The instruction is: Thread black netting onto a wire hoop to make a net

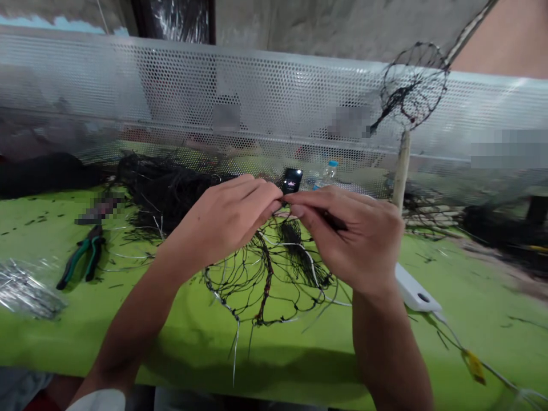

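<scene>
A round black net (252, 285) with pale wire along its rim is at the middle, over the green tabletop. My left hand (231, 214) is closed at the far edge of this net, its fingers bent in a pinch. Close against it, my right hand (346, 228) pinches with thumb and forefinger, and the fingertips of both hands nearly meet. Strands of the net run up to the fingers; the exact bit of cord or wire between them is hidden. Inside the hoop shows a denser bunch of black mesh (295, 251).
Green-handled pliers (85, 254) and a bundle of silvery wire pieces (28, 288) lie left. Black netting (158, 185) is heaped behind. A phone (292, 180), a bottle (329, 172), a white power strip (417, 291) and a perforated metal panel (180, 85) surround the work. A hooped net on a stick (400, 171) stands right.
</scene>
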`<state>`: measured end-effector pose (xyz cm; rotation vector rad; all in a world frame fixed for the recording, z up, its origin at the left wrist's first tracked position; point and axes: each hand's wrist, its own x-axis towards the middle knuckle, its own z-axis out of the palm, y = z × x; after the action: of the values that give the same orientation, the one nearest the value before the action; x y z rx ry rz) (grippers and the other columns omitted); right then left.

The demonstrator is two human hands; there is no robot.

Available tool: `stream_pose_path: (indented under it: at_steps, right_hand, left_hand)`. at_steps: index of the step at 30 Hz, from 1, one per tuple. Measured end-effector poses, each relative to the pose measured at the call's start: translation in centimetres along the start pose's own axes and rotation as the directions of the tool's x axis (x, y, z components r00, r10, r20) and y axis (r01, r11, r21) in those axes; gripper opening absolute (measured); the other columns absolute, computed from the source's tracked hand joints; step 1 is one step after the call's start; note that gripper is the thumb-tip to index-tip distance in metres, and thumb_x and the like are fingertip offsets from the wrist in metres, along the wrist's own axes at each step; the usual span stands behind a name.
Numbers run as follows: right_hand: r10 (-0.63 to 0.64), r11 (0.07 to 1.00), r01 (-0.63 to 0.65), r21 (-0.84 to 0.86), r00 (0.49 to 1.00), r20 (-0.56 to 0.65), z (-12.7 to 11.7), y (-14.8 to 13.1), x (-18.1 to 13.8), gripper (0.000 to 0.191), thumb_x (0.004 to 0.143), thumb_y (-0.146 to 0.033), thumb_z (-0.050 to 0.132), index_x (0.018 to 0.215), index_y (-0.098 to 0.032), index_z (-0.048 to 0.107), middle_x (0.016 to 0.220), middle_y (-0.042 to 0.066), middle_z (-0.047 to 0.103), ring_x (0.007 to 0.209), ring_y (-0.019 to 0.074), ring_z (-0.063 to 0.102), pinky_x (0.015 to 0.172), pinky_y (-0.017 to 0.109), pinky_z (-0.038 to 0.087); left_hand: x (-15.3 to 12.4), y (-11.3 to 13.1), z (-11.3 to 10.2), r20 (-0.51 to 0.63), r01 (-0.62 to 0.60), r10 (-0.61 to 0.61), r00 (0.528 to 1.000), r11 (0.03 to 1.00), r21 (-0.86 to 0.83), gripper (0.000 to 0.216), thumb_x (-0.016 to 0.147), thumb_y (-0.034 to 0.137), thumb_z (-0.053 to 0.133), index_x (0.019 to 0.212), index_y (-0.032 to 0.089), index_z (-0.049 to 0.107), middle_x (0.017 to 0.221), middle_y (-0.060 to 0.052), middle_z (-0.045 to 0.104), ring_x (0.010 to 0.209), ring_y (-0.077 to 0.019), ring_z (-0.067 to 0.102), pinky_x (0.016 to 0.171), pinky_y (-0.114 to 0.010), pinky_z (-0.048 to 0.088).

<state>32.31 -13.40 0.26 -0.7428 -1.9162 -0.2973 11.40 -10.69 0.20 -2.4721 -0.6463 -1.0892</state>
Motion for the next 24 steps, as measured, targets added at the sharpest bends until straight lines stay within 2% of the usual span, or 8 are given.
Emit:
stream_pose_path:
  at_steps: [6,13,19,24]
  right_hand:
    - [0.019,0.998,-0.022,0.059,0.999,0.048,-0.13,0.02,0.05,0.017,0.094,-0.014,0.072,0.100,-0.028,0.081,0.088,-0.002,0.081,0.073,0.0146,0.074,0.068,0.028,0.057]
    - [0.064,0.997,-0.067,0.049,0.996,0.059,-0.10,-0.28,0.02,0.015,0.094,-0.015,0.072,0.100,-0.026,0.081,0.079,-0.002,0.077,0.066,0.0127,0.068,0.066,0.027,0.056]
    - [0.155,0.983,-0.164,0.079,0.982,0.109,-0.04,-0.25,0.31,0.014,0.094,-0.016,0.071,0.100,-0.026,0.079,0.080,-0.003,0.077,0.060,0.0107,0.065,0.060,0.025,0.053]
    - [0.150,0.982,-0.162,0.092,0.980,0.131,0.13,-0.02,0.08,0.015,0.094,-0.015,0.069,0.101,-0.025,0.078,0.073,-0.004,0.073,0.054,0.0095,0.059,0.057,0.024,0.050]
  left_hand:
    - [-0.34,0.52,-0.60,0.063,-0.018,0.006,0.998,0.981,0.194,0.028,0.111,0.024,0.040,0.097,0.016,0.063,0.080,-0.001,0.062,0.068,-0.0149,0.059,0.058,-0.032,0.037]
    - [-0.40,0.10,-0.86,0.059,-0.040,0.033,0.998,0.992,0.122,0.026,0.110,0.023,0.045,0.091,0.017,0.062,0.074,0.002,0.057,0.064,-0.0129,0.058,0.059,-0.031,0.039]
    - [-0.32,0.07,-0.93,0.090,-0.041,0.028,0.996,0.989,0.144,0.021,0.108,0.019,0.047,0.093,0.017,0.062,0.073,0.002,0.057,0.064,-0.0133,0.059,0.058,-0.031,0.039]
    - [-0.42,0.11,-0.93,0.092,-0.019,0.005,0.996,0.988,0.154,0.021,0.108,0.019,0.045,0.096,0.019,0.062,0.077,0.001,0.063,0.066,-0.0134,0.062,0.058,-0.030,0.040]
